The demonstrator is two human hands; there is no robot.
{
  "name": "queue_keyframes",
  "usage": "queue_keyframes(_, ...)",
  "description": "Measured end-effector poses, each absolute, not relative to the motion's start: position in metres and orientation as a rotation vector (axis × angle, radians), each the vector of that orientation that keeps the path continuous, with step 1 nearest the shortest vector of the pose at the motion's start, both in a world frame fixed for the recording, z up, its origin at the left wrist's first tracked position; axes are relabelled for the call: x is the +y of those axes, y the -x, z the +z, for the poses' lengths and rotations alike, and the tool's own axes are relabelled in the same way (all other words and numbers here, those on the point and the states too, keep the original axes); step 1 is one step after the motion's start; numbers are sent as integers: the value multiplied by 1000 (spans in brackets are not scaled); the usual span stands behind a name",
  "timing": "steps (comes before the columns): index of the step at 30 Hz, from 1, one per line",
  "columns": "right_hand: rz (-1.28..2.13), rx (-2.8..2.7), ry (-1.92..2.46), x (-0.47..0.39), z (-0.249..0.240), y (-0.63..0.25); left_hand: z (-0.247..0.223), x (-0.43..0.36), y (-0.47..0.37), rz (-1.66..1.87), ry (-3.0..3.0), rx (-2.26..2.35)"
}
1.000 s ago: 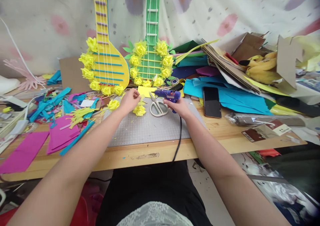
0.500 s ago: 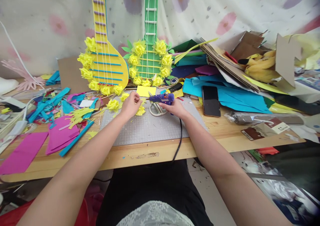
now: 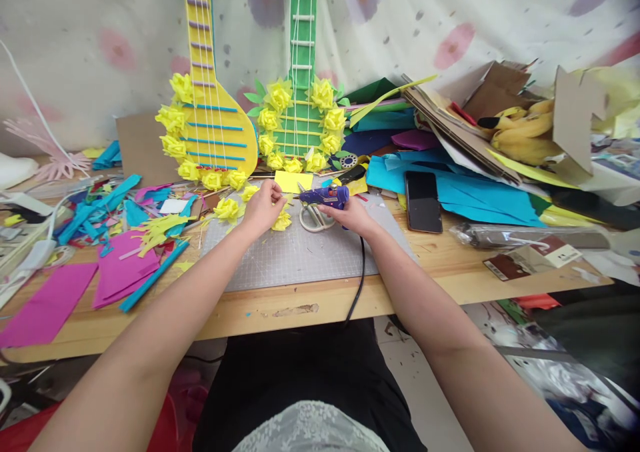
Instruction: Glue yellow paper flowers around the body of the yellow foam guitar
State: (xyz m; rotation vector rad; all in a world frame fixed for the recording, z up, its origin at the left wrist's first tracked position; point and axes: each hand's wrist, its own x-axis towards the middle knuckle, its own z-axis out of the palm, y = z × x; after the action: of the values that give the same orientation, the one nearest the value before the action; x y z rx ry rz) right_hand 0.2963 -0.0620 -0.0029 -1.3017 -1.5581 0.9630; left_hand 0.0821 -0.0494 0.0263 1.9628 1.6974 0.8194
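My right hand (image 3: 354, 216) grips a purple hot glue gun (image 3: 325, 197), its nozzle pointing left toward my other hand. Fingers pinched together, my left hand (image 3: 265, 209) is closed just left of the nozzle; what it pinches is too small or hidden to name. Below the glue gun, scissors (image 3: 316, 220) with pale handles lie on the grey cutting mat (image 3: 300, 262). Yellow paper flowers (image 3: 227, 209) rest around my left hand, one (image 3: 282, 221) just under it. Behind the hands is a yellow paper piece (image 3: 293, 182).
A yellow paper guitar (image 3: 215, 129) and a green one (image 3: 300, 122), both flower-trimmed, stand at the back. Paper scraps (image 3: 120, 212) and magenta sheets (image 3: 125, 265) cover the left. To the right lie a phone (image 3: 423, 202), blue paper (image 3: 480, 195) and stacked cardboard (image 3: 450, 132). A black cord (image 3: 361, 279) crosses the table edge.
Both hands and the glue gun stay almost where they were. The view has shifted very slightly.
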Motion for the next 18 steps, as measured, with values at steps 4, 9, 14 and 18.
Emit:
queue_keyframes(4, 963, -1542, 1292, -63, -1, -296, 26, -49, -83, 786, -1981, 1709)
queue_keyframes(9, 962, -1545, 1271, -65, 2, -296, 26, -49, -82, 777, -1987, 1727)
queue_keyframes(14, 990, -1534, 1304, -67, 4, -296, 26, -49, -83, 772, -1992, 1733)
queue_keyframes(18, 984, -1531, 1291, -67, 3, -296, 26, -49, -85, 750, -1999, 1722)
